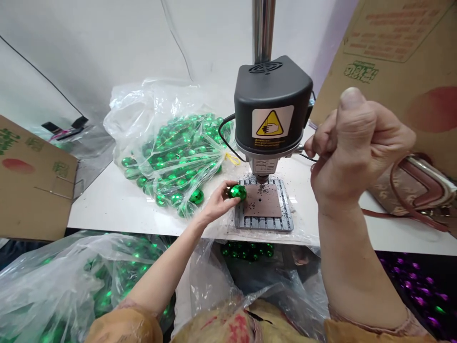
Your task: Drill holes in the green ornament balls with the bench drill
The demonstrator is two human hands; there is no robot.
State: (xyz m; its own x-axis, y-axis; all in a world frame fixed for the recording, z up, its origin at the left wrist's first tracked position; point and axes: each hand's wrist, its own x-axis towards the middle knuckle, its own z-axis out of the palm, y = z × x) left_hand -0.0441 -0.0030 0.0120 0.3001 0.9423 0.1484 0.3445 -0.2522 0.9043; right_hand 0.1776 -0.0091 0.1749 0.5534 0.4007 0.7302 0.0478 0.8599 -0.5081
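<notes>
Currently, a shiny green faceted ball [237, 192] sits pinched in the fingers of the left hand [219, 200], at the left edge of a square brown plate [270, 208] on a slotted grey metal base [288, 221]. Above is a black drill head [273, 88]; well apart from the left, the right hand [352, 147] curls closed on its silver metal lever [299, 149]. Leftward, a clear plastic bag [132, 109] of green balls lies on the white bench [107, 207].
</notes>
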